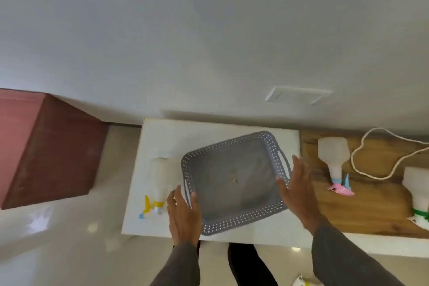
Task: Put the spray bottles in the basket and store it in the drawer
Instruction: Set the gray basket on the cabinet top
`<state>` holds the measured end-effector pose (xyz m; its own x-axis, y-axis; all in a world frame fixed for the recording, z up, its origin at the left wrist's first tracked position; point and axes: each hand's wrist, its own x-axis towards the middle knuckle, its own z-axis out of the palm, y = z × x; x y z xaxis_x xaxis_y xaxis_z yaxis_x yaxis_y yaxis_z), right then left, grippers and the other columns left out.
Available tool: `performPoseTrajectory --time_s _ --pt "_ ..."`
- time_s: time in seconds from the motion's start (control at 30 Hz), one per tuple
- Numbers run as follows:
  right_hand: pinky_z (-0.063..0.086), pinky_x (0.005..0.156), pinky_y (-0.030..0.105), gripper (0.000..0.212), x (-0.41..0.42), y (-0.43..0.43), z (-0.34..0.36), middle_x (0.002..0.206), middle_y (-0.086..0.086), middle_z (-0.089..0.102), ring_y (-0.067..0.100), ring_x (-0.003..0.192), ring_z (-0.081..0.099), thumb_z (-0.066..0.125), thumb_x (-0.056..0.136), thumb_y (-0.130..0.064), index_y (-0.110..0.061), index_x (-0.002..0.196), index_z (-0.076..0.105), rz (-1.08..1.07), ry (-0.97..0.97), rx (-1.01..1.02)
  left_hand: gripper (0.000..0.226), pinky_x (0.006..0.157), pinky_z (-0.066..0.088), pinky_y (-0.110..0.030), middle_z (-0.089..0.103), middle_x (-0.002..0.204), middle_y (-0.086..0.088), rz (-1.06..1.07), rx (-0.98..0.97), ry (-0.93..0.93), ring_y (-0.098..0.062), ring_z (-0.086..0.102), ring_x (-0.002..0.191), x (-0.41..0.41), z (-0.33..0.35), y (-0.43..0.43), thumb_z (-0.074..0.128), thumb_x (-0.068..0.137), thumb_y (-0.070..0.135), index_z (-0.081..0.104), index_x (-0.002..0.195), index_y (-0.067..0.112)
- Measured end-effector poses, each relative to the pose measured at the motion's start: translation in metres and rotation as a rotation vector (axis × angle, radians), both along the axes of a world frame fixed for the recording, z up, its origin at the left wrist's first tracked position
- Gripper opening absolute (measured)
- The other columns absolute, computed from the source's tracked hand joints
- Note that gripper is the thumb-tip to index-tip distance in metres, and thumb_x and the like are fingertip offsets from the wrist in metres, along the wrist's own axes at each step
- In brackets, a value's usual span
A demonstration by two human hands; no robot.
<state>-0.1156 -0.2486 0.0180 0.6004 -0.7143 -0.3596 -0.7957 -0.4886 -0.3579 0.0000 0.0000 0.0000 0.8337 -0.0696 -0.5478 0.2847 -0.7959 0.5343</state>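
Grey basket [234,183] sits empty on the white surface [162,137] between our open, empty grips: left hand [184,215], right hand [298,189]. Nearest spray bottle [159,181] lies just left of the left hand, nozzle near.

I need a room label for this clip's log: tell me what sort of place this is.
Probably a room in a home, not a workshop. A white table stands against a plain wall beside a wooden top, with a glossy tiled floor and a wall switch plate.
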Motion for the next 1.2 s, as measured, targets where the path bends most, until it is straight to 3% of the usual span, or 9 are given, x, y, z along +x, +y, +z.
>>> performPoseTrajectory --time_s 0.1,0.2,0.27,0.4,0.53,0.7,0.83,1.1,1.2 --pt "0.04 0.109 0.046 0.064 0.011 -0.022 -0.022 0.154 0.019 0.031 0.034 0.139 0.036 0.056 0.096 -0.024 -0.005 0.15 0.027 -0.041 -0.029 0.066 0.051 0.105 0.04 -0.047 0.037 0.148 -0.01 0.169 -0.05 0.007 -0.029 0.045 0.13 0.003 -0.022 -0.009 0.044 0.1 0.034 0.035 0.145 0.013" --pt "0.047 0.103 0.042 0.045 0.019 -0.034 -0.042 0.142 0.017 0.047 0.03 0.127 0.05 0.046 0.101 -0.022 -0.005 0.143 0.039 -0.094 -0.051 0.134 0.032 0.098 0.046 -0.047 0.056 0.125 -0.011 0.255 -0.105 0.027 -0.028 0.057 0.11 0.007 -0.043 -0.011 0.041 0.102 0.028 0.05 0.127 0.011" --pt "0.049 0.095 0.038 0.036 0.02 -0.04 -0.051 0.132 0.016 0.054 0.028 0.117 0.055 0.041 0.103 -0.02 -0.004 0.135 0.049 -0.125 -0.092 0.138 0.019 0.09 0.049 -0.045 0.065 0.102 -0.006 0.309 -0.152 0.032 -0.025 0.062 0.097 0.01 -0.048 -0.013 0.037 0.103 0.027 0.052 0.11 0.019" --pt "0.048 0.073 0.033 0.03 0.021 -0.051 -0.065 0.098 0.018 0.066 0.031 0.09 0.062 0.035 0.104 -0.015 0.0 0.112 0.06 -0.187 -0.12 0.21 0.026 0.077 0.049 -0.039 0.061 0.077 -0.004 0.408 -0.301 0.114 -0.02 0.057 0.073 0.013 -0.054 -0.016 0.032 0.106 0.024 0.055 0.096 0.023" --pt "0.054 0.083 0.045 0.029 0.012 -0.051 -0.066 0.089 0.015 0.068 0.031 0.085 0.065 0.033 0.106 -0.017 -0.006 0.109 0.06 -0.265 -0.167 0.319 0.031 0.069 0.042 -0.038 0.051 0.073 -0.005 0.397 -0.334 0.102 -0.018 0.046 0.067 0.016 -0.058 -0.017 0.029 0.106 0.024 0.058 0.098 0.018" --pt "0.054 0.077 0.037 0.025 -0.02 -0.032 -0.058 0.084 0.01 0.068 0.027 0.08 0.066 0.038 0.105 -0.019 -0.011 0.108 0.062 -0.39 -0.234 0.355 0.031 0.067 0.04 -0.032 0.048 0.07 0.0 0.292 -0.323 0.051 -0.013 0.044 0.066 0.03 -0.057 -0.018 0.03 0.106 0.025 0.061 0.1 0.021" --pt "0.05 0.069 0.021 0.023 -0.044 -0.013 -0.055 0.082 0.004 0.067 0.02 0.075 0.065 0.042 0.104 -0.02 -0.012 0.109 0.063 -0.518 -0.298 0.411 0.032 0.064 0.04 -0.031 0.048 0.069 0.001 0.181 -0.32 0.037 -0.012 0.044 0.065 0.041 -0.058 -0.016 0.03 0.106 0.026 0.062 0.107 0.021" --pt "0.054 0.079 0.032 0.026 -0.055 -0.002 -0.063 0.087 0.011 0.068 0.023 0.076 0.064 0.042 0.103 -0.018 -0.006 0.113 0.064 -0.575 -0.291 0.407 0.031 0.065 0.04 -0.033 0.049 0.069 0.0 0.109 -0.284 0.059 -0.011 0.044 0.064 0.035 -0.066 -0.011 0.03 0.107 0.025 0.061 0.106 0.023" --pt "0.052 0.073 0.024 0.027 -0.055 -0.002 -0.065 0.087 0.012 0.068 0.023 0.076 0.065 0.042 0.103 -0.019 -0.005 0.113 0.064 -0.581 -0.284 0.389 0.031 0.066 0.041 -0.033 0.051 0.07 0.0 0.1 -0.277 0.05 -0.012 0.046 0.065 0.035 -0.069 -0.014 0.03 0.107 0.025 0.06 0.107 0.023"
